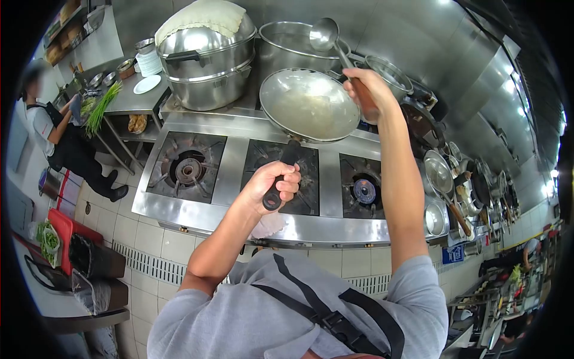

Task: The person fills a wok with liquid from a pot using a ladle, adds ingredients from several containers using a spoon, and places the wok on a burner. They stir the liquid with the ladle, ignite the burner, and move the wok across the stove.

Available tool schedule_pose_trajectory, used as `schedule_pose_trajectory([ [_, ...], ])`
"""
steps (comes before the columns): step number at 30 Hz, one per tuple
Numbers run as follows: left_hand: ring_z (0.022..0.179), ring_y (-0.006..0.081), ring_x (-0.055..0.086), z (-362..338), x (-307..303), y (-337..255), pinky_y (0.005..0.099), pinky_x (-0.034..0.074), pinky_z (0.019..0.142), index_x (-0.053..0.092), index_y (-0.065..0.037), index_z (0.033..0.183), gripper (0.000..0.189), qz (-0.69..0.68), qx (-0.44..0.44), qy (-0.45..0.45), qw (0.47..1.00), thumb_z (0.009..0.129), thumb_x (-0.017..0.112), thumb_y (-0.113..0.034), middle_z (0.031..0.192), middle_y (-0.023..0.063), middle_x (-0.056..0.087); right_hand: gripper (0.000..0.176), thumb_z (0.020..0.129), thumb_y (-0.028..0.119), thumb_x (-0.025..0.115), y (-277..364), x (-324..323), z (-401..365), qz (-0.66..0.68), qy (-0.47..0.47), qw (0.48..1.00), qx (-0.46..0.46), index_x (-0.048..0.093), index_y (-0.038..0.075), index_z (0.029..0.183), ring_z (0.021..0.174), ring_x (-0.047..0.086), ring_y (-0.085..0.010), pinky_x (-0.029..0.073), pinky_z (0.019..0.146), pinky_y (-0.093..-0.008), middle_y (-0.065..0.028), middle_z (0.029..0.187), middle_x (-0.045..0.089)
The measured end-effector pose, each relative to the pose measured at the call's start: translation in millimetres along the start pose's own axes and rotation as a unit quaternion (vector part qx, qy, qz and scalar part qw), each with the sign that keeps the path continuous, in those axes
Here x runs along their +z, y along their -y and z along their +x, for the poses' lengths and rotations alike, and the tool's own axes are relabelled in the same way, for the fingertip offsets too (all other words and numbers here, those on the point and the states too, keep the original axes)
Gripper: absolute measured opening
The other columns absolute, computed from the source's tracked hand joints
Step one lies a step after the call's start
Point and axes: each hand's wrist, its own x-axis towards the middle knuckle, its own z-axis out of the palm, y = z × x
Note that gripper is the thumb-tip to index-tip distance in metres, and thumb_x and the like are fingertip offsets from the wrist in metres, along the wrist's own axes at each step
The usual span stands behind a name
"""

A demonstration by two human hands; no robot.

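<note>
Left hand [276, 182] fingers wrap fully around the wok [310, 104] handle, tilting the wok above the stove [233, 164] middle burner. Right hand [366, 90] grips the ladle [326, 35] handle closed, just behind the wok.

The wok [310, 105] is gleaming silver, with a pale cream film clouding its inside, and its grip [272, 200] is showing black. The ladle [324, 33] is shining silver, turning to brown wood lower down. The stove [232, 173] is glinting steel grey with black grates, and one burner [363, 191] is showing a blue ring. The steamer [206, 66] is shining silver under a cream cloth [206, 15]. The shirt [239, 323] is showing plain grey, crossed by black straps [326, 314]. The chives [101, 107] are showing bright green, the plate [146, 84] white, the crate [66, 230] red, and the floor tiles [149, 239] are forming an off-white grid.
</note>
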Motion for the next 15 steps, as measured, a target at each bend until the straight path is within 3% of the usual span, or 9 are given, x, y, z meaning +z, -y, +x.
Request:
schedule_pose_trajectory([
  [1,0.045,0.0042,0.038,0,1,-3,0.019,0.035,0.037,0.05,0.0,0.091,0.01,0.006,0.0,0.002,1.0,0.084,0.047,-0.008,0.065,-0.0013,0.042,0.019,0.076,0.018,0.062,5,8,15,-0.001,0.002,1.0,-0.001,0.053,0.001,0.077,0.051,0.051,-0.0133,0.043,0.048,-0.0258,-0.0064,0.062,0.054],
  [3,0.045,0.0043,0.038,0,-1,-6,0.0193,0.035,0.036,0.051,0.0,0.09,0.01,0.014,0.005,0.007,1.0,0.083,0.047,-0.007,0.064,-0.0012,0.042,0.018,0.074,0.014,0.062,13,21,41,-0.128,-0.021,0.991,-0.015,0.053,-0.001,0.078,0.055,0.054,-0.0173,0.044,0.049,-0.0282,-0.0082,0.062,0.053],
  [8,0.049,0.0048,0.041,-2,-7,-14,0.0202,0.036,0.04,0.046,-0.004,0.089,0.008,0.042,0.0,0.033,0.999,0.082,0.049,-0.007,0.067,0.0001,0.044,0.016,0.073,0.012,0.061,19,27,81,-0.057,-0.022,0.996,0.067,0.051,0.001,0.079,0.055,0.054,-0.0176,0.044,0.051,-0.0299,-0.0089,0.061,0.052],
  [10,0.049,0.0048,0.041,-2,-7,-14,0.0204,0.036,0.04,0.046,-0.004,0.088,0.008,0.05,0.001,0.034,0.998,0.082,0.049,-0.007,0.067,0.0002,0.044,0.018,0.077,0.016,0.058,27,30,78,-0.039,-0.029,0.996,0.075,0.043,0.009,0.07,0.044,0.05,-0.007,0.041,0.037,-0.0175,-0.0052,0.057,0.052],
  [11,0.049,0.0048,0.041,-2,-6,-15,0.0203,0.036,0.04,0.046,-0.004,0.088,0.008,0.054,-0.001,0.032,0.998,0.082,0.049,-0.007,0.067,0.0002,0.044,0.016,0.071,0.011,0.062,20,13,109,0.03,-0.001,0.994,0.11,0.048,0.004,0.073,0.053,0.055,-0.0143,0.045,0.047,-0.0257,-0.0074,0.061,0.052],
  [12,0.05,0.0048,0.041,-3,-6,-15,0.0203,0.036,0.04,0.046,-0.005,0.088,0.007,0.058,-0.004,0.029,0.998,0.082,0.049,-0.007,0.066,0.0001,0.044,0.016,0.071,0.011,0.062,24,5,113,0.03,-0.001,0.994,0.109,0.048,0.004,0.073,0.053,0.055,-0.0143,0.045,0.047,-0.0257,-0.0074,0.061,0.052],
  [14,0.05,0.0048,0.041,-2,-7,-17,0.0202,0.036,0.04,0.046,-0.005,0.088,0.007,0.058,-0.01,0.032,0.998,0.082,0.049,-0.007,0.066,0.0001,0.044,0.019,0.071,0.011,0.062,29,-1,114,0.239,0.099,0.948,0.187,0.046,0.002,0.071,0.052,0.054,-0.014,0.044,0.042,-0.0202,-0.009,0.064,0.052],
  [15,0.05,0.0048,0.041,-2,-7,-17,0.0202,0.036,0.04,0.046,-0.005,0.088,0.007,0.058,-0.017,0.035,0.998,0.082,0.049,-0.007,0.066,0.0001,0.044,0.017,0.073,0.009,0.058,31,-3,111,0.304,0.1,0.932,0.167,0.045,-0.001,0.073,0.05,0.053,-0.0147,0.045,0.039,-0.0173,-0.0107,0.067,0.05],
])
